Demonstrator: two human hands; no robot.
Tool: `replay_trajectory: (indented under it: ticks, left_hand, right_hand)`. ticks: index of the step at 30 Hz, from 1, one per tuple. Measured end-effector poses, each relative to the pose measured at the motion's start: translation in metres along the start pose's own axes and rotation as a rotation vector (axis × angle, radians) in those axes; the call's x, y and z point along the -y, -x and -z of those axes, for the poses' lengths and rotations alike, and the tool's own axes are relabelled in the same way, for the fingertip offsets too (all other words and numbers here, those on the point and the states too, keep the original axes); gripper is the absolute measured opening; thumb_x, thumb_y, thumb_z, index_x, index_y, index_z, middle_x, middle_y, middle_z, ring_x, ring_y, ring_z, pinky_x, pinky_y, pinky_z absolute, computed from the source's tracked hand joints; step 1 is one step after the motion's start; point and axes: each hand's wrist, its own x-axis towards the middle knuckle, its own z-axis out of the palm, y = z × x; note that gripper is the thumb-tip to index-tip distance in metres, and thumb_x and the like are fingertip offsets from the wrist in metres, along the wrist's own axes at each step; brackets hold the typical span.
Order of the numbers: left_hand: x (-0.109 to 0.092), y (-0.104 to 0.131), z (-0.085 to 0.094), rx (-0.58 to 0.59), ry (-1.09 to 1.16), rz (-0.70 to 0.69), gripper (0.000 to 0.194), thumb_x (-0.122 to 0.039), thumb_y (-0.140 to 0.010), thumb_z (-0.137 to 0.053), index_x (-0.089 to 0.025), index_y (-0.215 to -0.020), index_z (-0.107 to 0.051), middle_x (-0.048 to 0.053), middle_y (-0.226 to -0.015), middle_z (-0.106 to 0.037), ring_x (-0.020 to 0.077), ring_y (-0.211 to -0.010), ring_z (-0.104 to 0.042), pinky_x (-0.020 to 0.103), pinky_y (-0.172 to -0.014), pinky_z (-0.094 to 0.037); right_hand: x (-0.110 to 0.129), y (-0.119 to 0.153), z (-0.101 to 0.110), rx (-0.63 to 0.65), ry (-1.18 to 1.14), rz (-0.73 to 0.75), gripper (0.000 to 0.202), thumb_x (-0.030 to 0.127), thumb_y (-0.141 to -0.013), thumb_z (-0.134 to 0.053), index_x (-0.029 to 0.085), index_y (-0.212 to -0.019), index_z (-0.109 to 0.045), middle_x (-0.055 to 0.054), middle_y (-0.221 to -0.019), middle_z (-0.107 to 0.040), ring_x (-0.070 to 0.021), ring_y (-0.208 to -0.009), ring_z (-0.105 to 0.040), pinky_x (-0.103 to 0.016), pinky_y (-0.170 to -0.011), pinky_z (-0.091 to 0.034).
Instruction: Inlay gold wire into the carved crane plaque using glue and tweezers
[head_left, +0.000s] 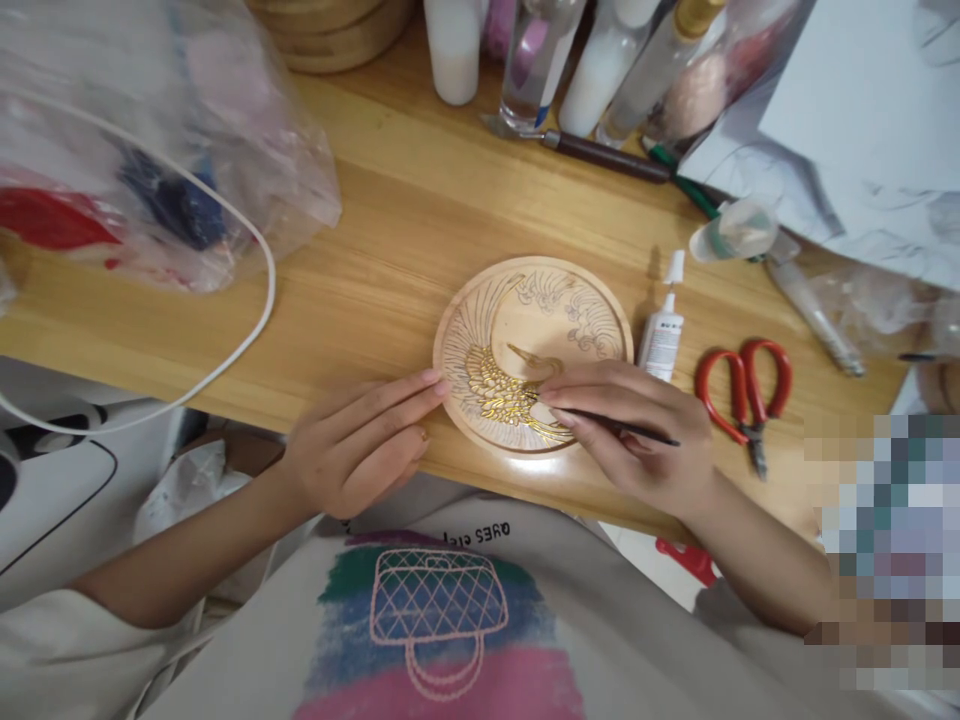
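A round wooden plate lies on the table. It bears a printed line drawing, with a long-necked bird whose feathers are outlined in gold wire. My left hand is at the plate's left rim, fingers stretched out and fingertips touching the edge. Over the plate's lower right, my right hand pinches a thin black stick-like tool. Its tip points at the gold feathers, but the fingers partly cover it and I cannot tell its kind. Just beyond this hand lies a small white glue tube with a pointed nozzle.
Red-handled pliers lie to the right. Several bottles line the back, with a brown-handled knife in front. A plastic bag and a white cable occupy the left. Drawn sheets cover the back right; a person's blurred-out part is at far right.
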Motion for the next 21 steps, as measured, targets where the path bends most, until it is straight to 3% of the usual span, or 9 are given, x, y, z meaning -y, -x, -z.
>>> replay_trajectory:
  ticks: [5,16,21]
  left_hand:
    - [0.0000,-0.0003,-0.0004,-0.012,0.008,-0.006,0.013,-0.006,-0.088,-0.054,-0.016,-0.079,-0.054,0.020,-0.105,-0.075,0.0263,-0.113,-0.069,0.034,-0.086,-0.063]
    - [0.0010,0.0007,-0.0007,-0.016,0.040,0.021,0.013,-0.009,-0.088,-0.057,-0.018,-0.079,-0.055,0.012,-0.116,-0.073,0.0229,-0.119,-0.066,0.031,-0.091,-0.062]
    - [0.0014,-0.0003,-0.0013,-0.007,0.024,-0.011,0.013,-0.007,-0.089,-0.055,-0.015,-0.078,-0.054,0.018,-0.108,-0.075,0.0261,-0.115,-0.067,0.034,-0.086,-0.064]
  right_hand:
    - [0.0001,-0.0004,-0.0005,0.001,-0.002,0.005,0.025,0.006,-0.088,-0.062,0.020,-0.107,-0.069,-0.009,-0.100,-0.076,-0.0181,-0.096,-0.073,-0.033,-0.084,-0.063]
    - [-0.0011,0.0007,-0.0004,0.012,0.010,0.032,0.027,0.005,-0.088,-0.061,0.021,-0.109,-0.068,-0.008,-0.099,-0.076,-0.0184,-0.099,-0.073,-0.034,-0.087,-0.062]
    - [-0.0008,0.0017,-0.0005,0.014,0.028,0.030,0.027,0.005,-0.087,-0.061,0.020,-0.109,-0.068,-0.008,-0.101,-0.076,-0.0184,-0.098,-0.073,-0.035,-0.086,-0.062]
